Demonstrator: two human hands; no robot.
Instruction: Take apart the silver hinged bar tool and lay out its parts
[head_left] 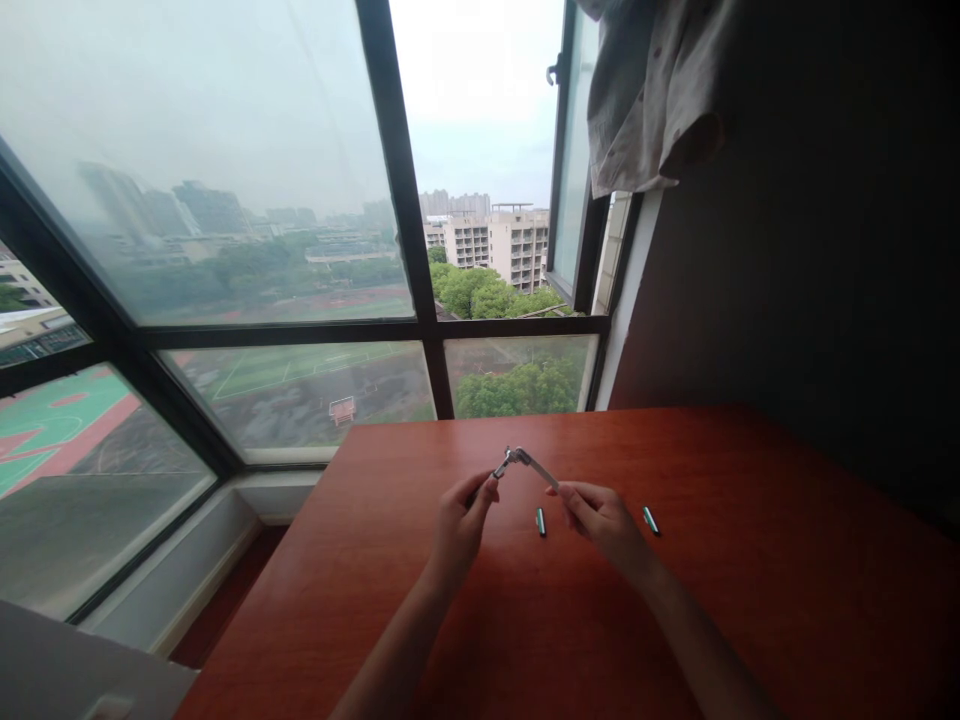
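Note:
Both of my hands hold a slim silver metal piece above the wooden table, bent at a joint into an upside-down V. My left hand pinches its left end, where a dark part shows between thumb and fingers. With closed fingers, my right hand grips the lower end of the flat right arm. Its exact kind is too small to tell. On the table near my right fingers lies a small dark strip with green and white edges. A similar strip rests to the right of my right hand.
The reddish-brown table spreads beneath my hands, its far edge close to the window frame. One window pane stands open. A piece of cloth hangs at the upper right, beside a dark wall.

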